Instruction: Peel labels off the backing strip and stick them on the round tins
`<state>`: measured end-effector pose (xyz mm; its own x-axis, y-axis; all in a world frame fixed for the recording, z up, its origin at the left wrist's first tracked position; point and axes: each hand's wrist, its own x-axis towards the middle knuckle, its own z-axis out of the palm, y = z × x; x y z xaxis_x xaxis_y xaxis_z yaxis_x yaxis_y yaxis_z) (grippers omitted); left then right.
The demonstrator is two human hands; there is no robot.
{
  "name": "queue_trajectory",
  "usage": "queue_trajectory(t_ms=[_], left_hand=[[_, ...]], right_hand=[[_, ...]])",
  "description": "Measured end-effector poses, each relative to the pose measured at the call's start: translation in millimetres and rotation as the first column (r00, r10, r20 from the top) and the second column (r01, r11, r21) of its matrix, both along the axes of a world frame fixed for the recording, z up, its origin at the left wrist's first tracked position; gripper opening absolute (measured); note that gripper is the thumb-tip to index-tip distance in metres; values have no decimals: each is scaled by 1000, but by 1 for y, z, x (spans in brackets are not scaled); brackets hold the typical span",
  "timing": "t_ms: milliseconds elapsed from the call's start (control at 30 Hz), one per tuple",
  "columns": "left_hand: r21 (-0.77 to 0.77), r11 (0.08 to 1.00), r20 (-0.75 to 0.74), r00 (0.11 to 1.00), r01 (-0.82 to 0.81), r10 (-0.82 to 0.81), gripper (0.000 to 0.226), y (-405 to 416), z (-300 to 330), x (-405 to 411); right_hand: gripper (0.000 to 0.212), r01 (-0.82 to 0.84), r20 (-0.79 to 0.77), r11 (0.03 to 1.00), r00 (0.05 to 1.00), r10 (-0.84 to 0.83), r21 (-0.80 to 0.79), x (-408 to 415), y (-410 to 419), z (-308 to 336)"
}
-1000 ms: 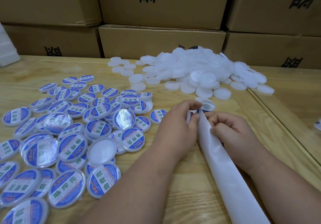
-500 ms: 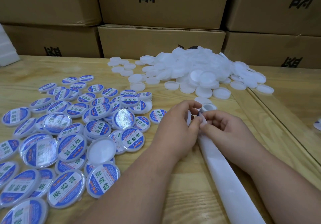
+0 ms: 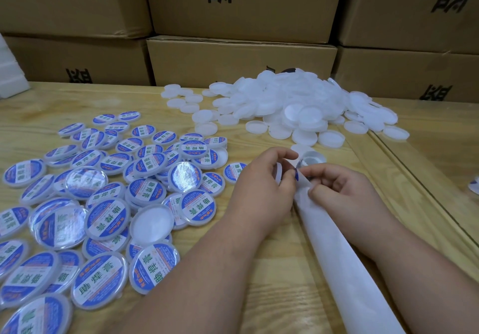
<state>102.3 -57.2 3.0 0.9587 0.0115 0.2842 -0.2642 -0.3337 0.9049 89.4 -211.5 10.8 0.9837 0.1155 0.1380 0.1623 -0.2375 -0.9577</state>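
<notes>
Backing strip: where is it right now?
In the head view the backing strip runs from the lower right corner up to centre-right of the table, its top end between the left hand and right hand, just short of the unlabelled tins.

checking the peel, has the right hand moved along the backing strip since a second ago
Yes, slightly. The right hand has edged toward the left hand, up the backing strip toward the plain tin beyond its tip.

Both forearms bare; no sleeves, apparently no rings visible.
</notes>
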Motion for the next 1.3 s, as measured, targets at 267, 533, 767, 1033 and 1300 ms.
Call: queue_trajectory(t_ms=[267,533,767,1033,1300], left_hand=[[-85,994,-20,997,74,-76,23,0,4,-5],[-88,990,-6,994,110,-111,24,3,7,-8],[-48,989,31,990,141,-139,34,4,7,-8],[-163,984,31,996,-74,80,30,3,3,-1],[-349,915,-4,977,-202,214,26,7,8,0]], right_hand=[[19,62,23,998,998,-61,-17,0,1,-1],[31,39,11,999,999,-39,32,-1,2,2],[17,55,24,998,998,-55,-11,0,0,0],[23,38,4,998,999,-38,45,2,-1,-1],[24,57,-15,993,998,-56,104,0,1,2]])
